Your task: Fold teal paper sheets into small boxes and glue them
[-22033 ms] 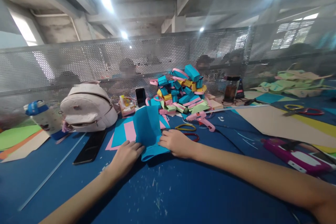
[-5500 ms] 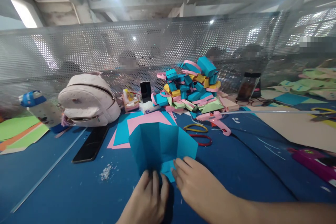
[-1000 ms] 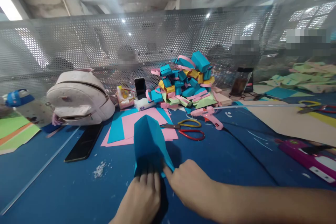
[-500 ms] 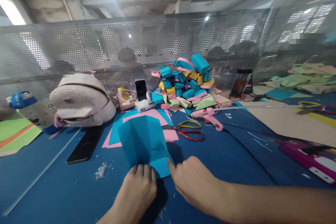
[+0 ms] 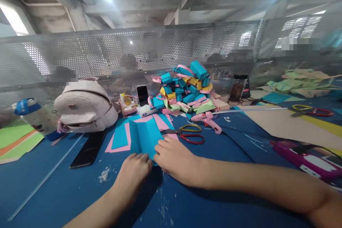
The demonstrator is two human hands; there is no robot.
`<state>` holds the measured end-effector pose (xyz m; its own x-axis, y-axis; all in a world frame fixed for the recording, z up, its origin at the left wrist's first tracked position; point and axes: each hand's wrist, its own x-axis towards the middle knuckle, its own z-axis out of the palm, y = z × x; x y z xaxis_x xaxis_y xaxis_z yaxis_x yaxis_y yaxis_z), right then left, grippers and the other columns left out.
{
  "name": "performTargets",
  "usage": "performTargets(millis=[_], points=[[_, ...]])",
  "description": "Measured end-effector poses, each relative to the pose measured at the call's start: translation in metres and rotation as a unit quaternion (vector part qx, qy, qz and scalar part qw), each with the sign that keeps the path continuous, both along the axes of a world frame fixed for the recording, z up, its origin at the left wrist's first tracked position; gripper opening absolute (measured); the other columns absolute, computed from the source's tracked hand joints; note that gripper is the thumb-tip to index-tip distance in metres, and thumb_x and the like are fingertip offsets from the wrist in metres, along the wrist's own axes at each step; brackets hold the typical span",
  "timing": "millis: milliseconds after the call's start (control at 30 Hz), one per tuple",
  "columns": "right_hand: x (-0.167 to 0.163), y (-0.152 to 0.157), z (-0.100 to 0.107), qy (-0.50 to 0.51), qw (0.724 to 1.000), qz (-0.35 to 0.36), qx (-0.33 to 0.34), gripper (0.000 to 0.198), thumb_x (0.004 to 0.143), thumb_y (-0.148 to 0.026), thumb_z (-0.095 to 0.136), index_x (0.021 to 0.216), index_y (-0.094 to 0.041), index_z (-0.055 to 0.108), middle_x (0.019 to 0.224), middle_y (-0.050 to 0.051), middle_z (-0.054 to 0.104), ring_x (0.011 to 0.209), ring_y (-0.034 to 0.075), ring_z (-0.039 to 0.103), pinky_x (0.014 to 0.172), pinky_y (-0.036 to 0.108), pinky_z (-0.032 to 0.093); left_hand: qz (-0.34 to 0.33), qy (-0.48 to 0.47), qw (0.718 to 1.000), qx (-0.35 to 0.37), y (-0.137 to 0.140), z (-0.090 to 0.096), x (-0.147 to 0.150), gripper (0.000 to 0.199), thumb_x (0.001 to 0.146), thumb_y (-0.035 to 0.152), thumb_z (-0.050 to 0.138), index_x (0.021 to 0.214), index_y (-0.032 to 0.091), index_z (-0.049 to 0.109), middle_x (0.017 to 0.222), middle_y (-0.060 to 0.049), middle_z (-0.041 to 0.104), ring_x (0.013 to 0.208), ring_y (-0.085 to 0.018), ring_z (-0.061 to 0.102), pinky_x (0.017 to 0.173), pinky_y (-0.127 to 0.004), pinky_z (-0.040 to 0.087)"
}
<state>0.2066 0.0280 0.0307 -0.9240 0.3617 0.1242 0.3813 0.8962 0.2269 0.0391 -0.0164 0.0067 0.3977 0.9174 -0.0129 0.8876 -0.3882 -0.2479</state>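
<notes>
A creased blue sheet of paper (image 5: 145,134) stands partly raised in front of me, its near edge under both hands. My left hand (image 5: 136,167) has its fingers curled over the lower left of the sheet. At the right edge, my right hand (image 5: 175,158) closes its bent fingers on the paper; its thumb is hidden. Just beyond the sheet lie flat blue and pink papers (image 5: 119,137). Scissors (image 5: 187,134) with one yellow and one red handle rest close to my right hand, blades pointing left.
A heap of folded blue, pink and yellow paper pieces (image 5: 184,89) stands at the back beside a pink glue gun (image 5: 207,121). To the left are a black phone (image 5: 88,150), a pale backpack (image 5: 85,107) and a bottle (image 5: 37,117). A magenta device (image 5: 301,158) lies right.
My right hand has gone from a pointing finger at the sheet's right edge to gripping it. Both hands and the sheet sit slightly farther from me, and the sheet's near part is more folded.
</notes>
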Motion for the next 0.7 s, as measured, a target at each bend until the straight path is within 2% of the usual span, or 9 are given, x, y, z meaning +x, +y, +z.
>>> performTargets(millis=[100,200,300,433,567,700], points=[[-0.009,0.012,0.0,-0.073,0.995,-0.023,-0.068,0.007,0.081,-0.009,0.064,0.084,-0.013,0.069,0.086,0.009,0.071,0.089,0.025,0.064,0.066,0.034,0.039,0.02,-0.018,0.999,-0.025,0.002,0.011,-0.001,0.021,0.083,0.004,0.052,0.087,0.015,0.069,0.086,-0.009,0.071,0.08,-0.024,0.069,0.067,-0.031,0.045],[-0.01,0.02,0.0,-0.082,0.992,-0.048,-0.088,0.014,0.083,-0.008,0.059,0.086,-0.013,0.07,0.087,0.01,0.073,0.08,0.023,0.067,0.057,0.03,0.036,0.029,-0.027,0.998,-0.046,0.005,0.02,-0.003,0.02,0.08,0.005,0.057,0.09,0.017,0.07,0.091,-0.009,0.073,0.087,-0.025,0.069,0.069,-0.03,0.046],[-0.005,0.029,0.0,-0.084,0.99,-0.053,-0.099,0.011,0.083,-0.016,0.063,0.089,-0.015,0.071,0.088,0.009,0.073,0.081,0.023,0.068,0.054,0.027,0.034,0.038,-0.038,0.996,-0.065,0.013,0.025,-0.007,0.021,0.076,0.009,0.064,0.094,0.017,0.071,0.095,-0.01,0.074,0.093,-0.027,0.069,0.077,-0.032,0.046],[-0.003,0.043,0.001,-0.094,0.986,-0.052,-0.126,0.02,0.078,-0.03,0.072,0.092,-0.016,0.071,0.092,0.008,0.072,0.085,0.022,0.067,0.055,0.025,0.035,0.045,-0.051,0.993,-0.098,0.031,0.031,-0.014,0.036,0.069,0.018,0.076,0.105,0.018,0.071,0.102,-0.01,0.074,0.102,-0.03,0.066,0.084,-0.034,0.046],[-0.007,0.054,0.003,-0.109,0.98,-0.054,-0.157,0.027,0.075,-0.035,0.076,0.093,-0.016,0.069,0.092,0.006,0.07,0.084,0.021,0.064,0.053,0.024,0.033,0.041,-0.068,0.985,-0.154,0.052,0.031,-0.024,0.036,0.064,0.03,0.081,0.098,0.02,0.073,0.096,-0.005,0.075,0.091,-0.025,0.068,0.075,-0.028,0.047],[-0.014,0.066,0.003,-0.128,0.97,-0.062,-0.197,0.034,0.075,-0.047,0.073,0.088,-0.016,0.067,0.084,0.002,0.067,0.075,0.018,0.06,0.05,0.023,0.03,0.044,-0.1,0.973,-0.201,0.068,0.027,-0.031,0.036,0.061,0.034,0.08,0.092,0.016,0.073,0.084,-0.002,0.072,0.074,-0.019,0.064,0.058,-0.022,0.041]])
